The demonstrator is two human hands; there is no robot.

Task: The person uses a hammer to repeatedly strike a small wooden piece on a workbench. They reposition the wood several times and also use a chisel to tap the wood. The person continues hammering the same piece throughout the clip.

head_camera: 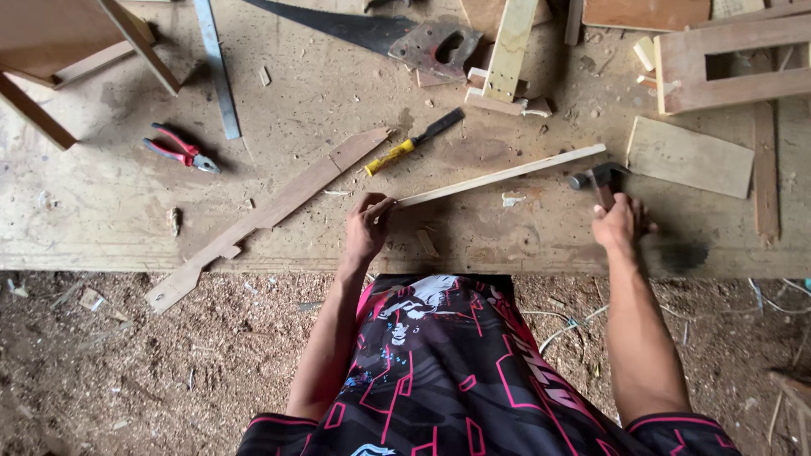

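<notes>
Looking down on a broad workbench (101,228) of worn, scuffed board, dusty and stained, with its front edge running straight across the view. Below that edge the ground (152,371) is thick with sawdust and shavings. Big pieces first: a pale wooden frame (726,63) sits at the far right corner, a flat rectangular offcut (688,156) just below it. A long notched plank (262,215) lies slantwise, its lower end hanging over the bench edge. A handsaw (380,34) with a dark blade rests at the top. Now the hands: the left hand (367,228) pinches the near end of a thin pale strip (498,177), which runs flat across the bench up to the right. The right hand (621,224) is clenched round the handle of a hammer (598,177), its metal head just beside the strip's far end. Smaller bits: a yellow-handled chisel (414,142) above the strip, red pliers (179,150) well off to the left.
</notes>
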